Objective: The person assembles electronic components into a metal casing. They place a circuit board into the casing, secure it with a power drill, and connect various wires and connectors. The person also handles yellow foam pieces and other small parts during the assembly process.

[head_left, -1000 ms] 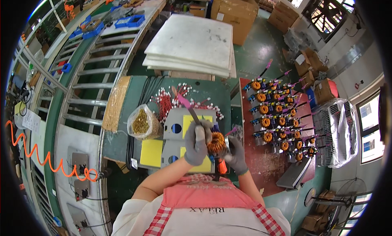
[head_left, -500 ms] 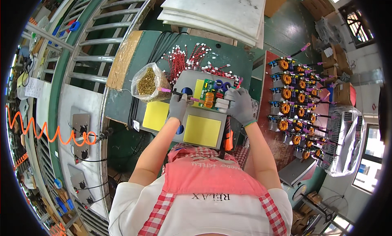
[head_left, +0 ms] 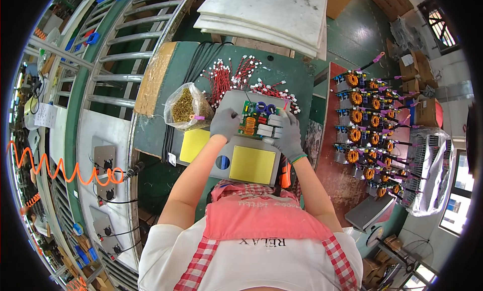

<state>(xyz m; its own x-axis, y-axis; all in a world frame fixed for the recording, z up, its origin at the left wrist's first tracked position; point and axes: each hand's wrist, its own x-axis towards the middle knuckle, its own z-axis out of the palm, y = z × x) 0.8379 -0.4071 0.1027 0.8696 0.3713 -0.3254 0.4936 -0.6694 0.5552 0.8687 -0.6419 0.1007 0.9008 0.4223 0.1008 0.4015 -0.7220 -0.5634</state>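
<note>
A green circuit board (head_left: 262,120), carrying an orange-wound coil, blue round parts and white blocks, is over a grey metal panel (head_left: 236,98) in front of me. My right hand (head_left: 290,139), in a grey glove, grips the board's right edge beside the white blocks. At the left edge is my gloved left hand (head_left: 224,124), fingers curled in. A short black cable with a pink-sleeved lug (head_left: 197,118) sticks out from its left side; the rest is hidden by the hand. Yellow pads (head_left: 252,164) cover part of the panel, near a round opening showing blue.
Left of the panel stands a clear bag of small brass-coloured parts (head_left: 187,105). Red wire leads with white connectors (head_left: 221,82) lie behind it. Rows of assembled boards (head_left: 355,115) fill a reddish table at right. A roller conveyor (head_left: 121,77) runs along the left; an orange-handled tool (head_left: 285,176) is near me.
My left hand has moved slightly, its fingers now curled at the board's left edge, and the cable's near pink end is no longer visible. The board has shifted slightly left in view.
</note>
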